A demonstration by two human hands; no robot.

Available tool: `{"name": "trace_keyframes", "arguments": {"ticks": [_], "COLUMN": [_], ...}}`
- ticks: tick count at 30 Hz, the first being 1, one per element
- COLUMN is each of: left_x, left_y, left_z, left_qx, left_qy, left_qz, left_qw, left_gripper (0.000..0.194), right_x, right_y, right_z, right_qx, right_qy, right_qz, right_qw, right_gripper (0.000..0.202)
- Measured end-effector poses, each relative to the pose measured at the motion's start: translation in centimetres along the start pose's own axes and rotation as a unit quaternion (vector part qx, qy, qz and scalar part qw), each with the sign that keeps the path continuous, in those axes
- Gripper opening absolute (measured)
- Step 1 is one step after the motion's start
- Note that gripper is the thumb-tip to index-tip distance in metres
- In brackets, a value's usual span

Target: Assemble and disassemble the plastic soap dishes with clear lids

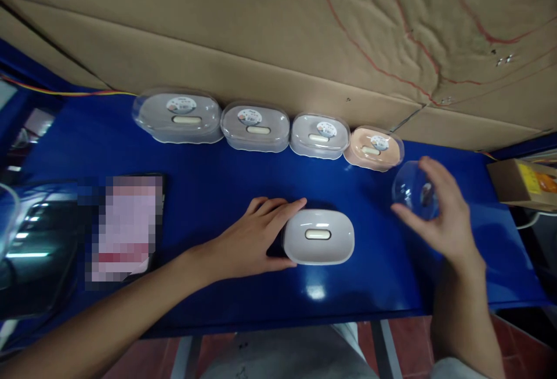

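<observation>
One container (319,248) is held by curved left fingers (287,213); right fingers (436,174) pinch a lid (407,184).

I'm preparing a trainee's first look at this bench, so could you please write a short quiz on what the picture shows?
1. What is in the right hand?
A) a small cardboard carton
B) a clear plastic lid
C) a red and yellow cable

2. True or false: the left hand is at the pale grey oval box with a cream inset, which has no clear lid on it.

3. Looking at the row of lidded oval boxes beside the brown cardboard sheeting, what colour is the rightmost box?

Key: 1. B; 2. true; 3. peach
</observation>
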State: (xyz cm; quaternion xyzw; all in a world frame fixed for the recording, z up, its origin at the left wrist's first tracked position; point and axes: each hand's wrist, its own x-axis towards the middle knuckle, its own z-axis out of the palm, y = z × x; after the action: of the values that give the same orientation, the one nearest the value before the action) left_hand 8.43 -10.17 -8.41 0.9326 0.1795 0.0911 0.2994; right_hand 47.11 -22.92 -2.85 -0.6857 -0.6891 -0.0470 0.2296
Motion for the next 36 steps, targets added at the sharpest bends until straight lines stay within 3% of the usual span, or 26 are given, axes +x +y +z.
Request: {"name": "trace_keyframes", "arguments": {"ticks": [4, 7, 16, 22, 36], "left_x": [0.1, 0.2, 0.3, 0.4, 0.4], "left_y": [0.0, 0.2, 0.4, 0.4, 0.4], "left_z": [0.5, 0.8, 0.8, 0.7, 0.7], "left_qx": [-0.014, -0.018, -0.026, -0.033, -0.037], "left_qy": [0.008, 0.008, -0.014, 0.000, -0.001], "left_qz": [-0.004, 0.009, -0.008, 0.005, 0.006], "left_qw": [1.000, 1.000, 1.000, 0.999, 0.999], "left_gripper": [0.132, 0.129, 0.111, 0.101, 0.098], "right_x": [-0.7, -1.1, -1.1, -1.0, -1.1], "right_y": [-8.7, -11.6, -12.1, -12.3, -12.2], "right_z": [1.8, 3.2, 4.4, 4.6, 4.1], "right_qx": [0.062, 0.074, 0.060, 0.070, 0.052], "right_qy": [-0.132, -0.156, -0.151, -0.163, -0.203], "right_qz": [-0.227, -0.283, -0.294, -0.286, -0.266], "right_qw": [0.963, 0.943, 0.942, 0.942, 0.941], "right_gripper": [0.090, 0.076, 0.063, 0.060, 0.067]}}
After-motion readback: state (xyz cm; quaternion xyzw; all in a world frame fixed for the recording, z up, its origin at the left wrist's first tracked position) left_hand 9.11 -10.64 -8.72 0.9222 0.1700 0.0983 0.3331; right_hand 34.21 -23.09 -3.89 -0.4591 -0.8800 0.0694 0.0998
